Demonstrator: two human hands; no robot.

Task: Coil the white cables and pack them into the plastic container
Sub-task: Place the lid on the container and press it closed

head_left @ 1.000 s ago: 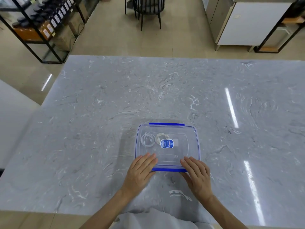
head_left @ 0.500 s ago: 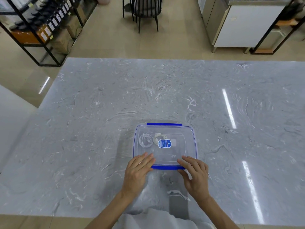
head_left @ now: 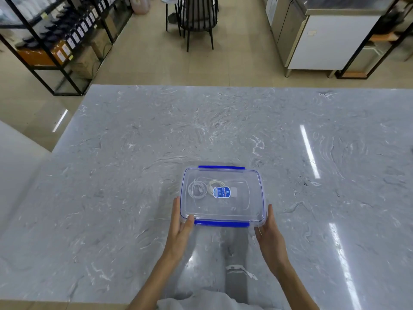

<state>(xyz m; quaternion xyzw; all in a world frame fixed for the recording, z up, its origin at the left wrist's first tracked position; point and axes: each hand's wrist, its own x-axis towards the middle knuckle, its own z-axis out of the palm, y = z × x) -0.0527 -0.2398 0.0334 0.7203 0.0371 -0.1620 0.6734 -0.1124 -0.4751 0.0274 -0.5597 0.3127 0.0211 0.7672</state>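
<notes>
A clear plastic container (head_left: 254, 198) with its lid on and blue clips at the near and far edges sits on the marble table. Inside, two coiled white cables (head_left: 197, 189) lie in the left half, beside a blue label (head_left: 221, 192) on the lid. My left hand (head_left: 181, 227) presses flat against the container's near left corner, thumb on the lid edge. My right hand (head_left: 269, 231) rests against the near right corner. Both hands bracket the container at its sides.
The grey marble table (head_left: 111, 198) stretches wide on all sides of the container. Beyond its far edge stand a black chair (head_left: 196, 19), a black shelf rack (head_left: 55, 41) at left and a white cabinet (head_left: 330, 41) at right.
Both hands slid off the top of the lid's near edge and moved outward to the container's near corners.
</notes>
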